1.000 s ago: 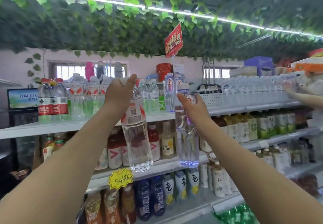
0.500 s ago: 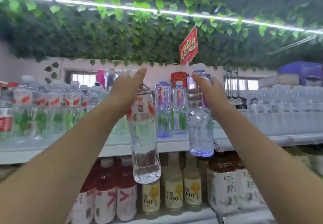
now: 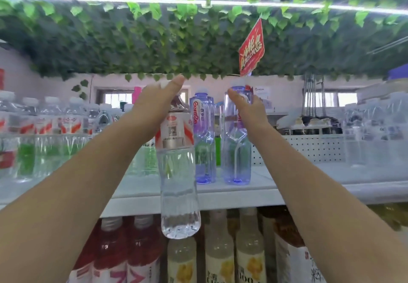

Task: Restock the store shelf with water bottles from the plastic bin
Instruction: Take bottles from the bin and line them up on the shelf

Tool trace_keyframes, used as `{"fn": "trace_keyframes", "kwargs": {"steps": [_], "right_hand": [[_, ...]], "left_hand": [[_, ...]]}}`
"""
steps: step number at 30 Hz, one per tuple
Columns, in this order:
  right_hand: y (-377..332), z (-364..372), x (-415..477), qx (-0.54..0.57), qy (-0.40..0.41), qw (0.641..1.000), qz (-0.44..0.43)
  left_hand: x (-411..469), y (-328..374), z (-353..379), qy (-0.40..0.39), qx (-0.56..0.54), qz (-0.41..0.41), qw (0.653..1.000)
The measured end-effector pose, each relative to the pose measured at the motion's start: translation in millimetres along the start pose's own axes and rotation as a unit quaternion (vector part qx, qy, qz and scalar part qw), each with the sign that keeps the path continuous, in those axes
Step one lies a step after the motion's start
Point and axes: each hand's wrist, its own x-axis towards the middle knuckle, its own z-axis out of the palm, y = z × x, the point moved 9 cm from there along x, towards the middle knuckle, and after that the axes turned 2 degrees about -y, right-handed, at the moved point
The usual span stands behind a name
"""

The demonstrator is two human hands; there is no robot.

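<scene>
Right hand [image 3: 247, 110] has carried the blue-tinted bottle [image 3: 237, 150] from before the edge onto the top shelf [image 3: 276, 191]. Base seemingly set down, just beside the neighbour bottle [image 3: 203, 139], at its 3 o'clock. Grip curled round the shoulder.

Left hand [image 3: 156, 104]: grip closed round the neck of the red-labelled bottle [image 3: 176, 172], which hangs toward 6 o'clock, past the shelf edge.

Both capped and look water-filled. Likely heavy, thin-walled, slick; a neck hold suits. Bin not in view.
</scene>
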Motion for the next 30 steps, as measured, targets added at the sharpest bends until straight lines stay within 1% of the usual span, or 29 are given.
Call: {"fn": "trace_keyframes", "kwargs": {"steps": [2,4,10,14,18,25,30], "right_hand": [[11.1,0.8,0.0,-0.019,0.009,1.0,0.011],[20.9,2.8,9.0,-0.034,0.0,0.999,0.005],[35.0,0.5,3.7,-0.058,-0.024,0.998,-0.022],[57.0,-3.1,-11.0,-0.073,-0.056,0.996,0.001],[76.2,-10.0,-21.7,-0.078,-0.09,0.992,0.033],[76.4,-10.5,-25.6,-0.127,-0.064,0.99,0.015],[71.2,-13.6,-27.9,-0.142,-0.081,0.986,0.006]], "left_hand": [[2.6,-9.4,1.1,0.001,-0.023,-0.016,1.0],[4.7,-15.3,4.1,-0.003,-0.047,-0.025,0.999],[6.9,-14.0,9.6,0.007,-0.049,-0.002,0.999],[7.4,-15.6,9.6,0.002,-0.025,0.002,1.0],[5.6,-14.9,7.4,0.005,-0.036,0.003,0.999],[-3.5,-16.1,3.8,0.0,-0.035,-0.004,0.999],[-11.8,-17.3,-2.5,0.016,-0.027,0.006,0.999]]}}
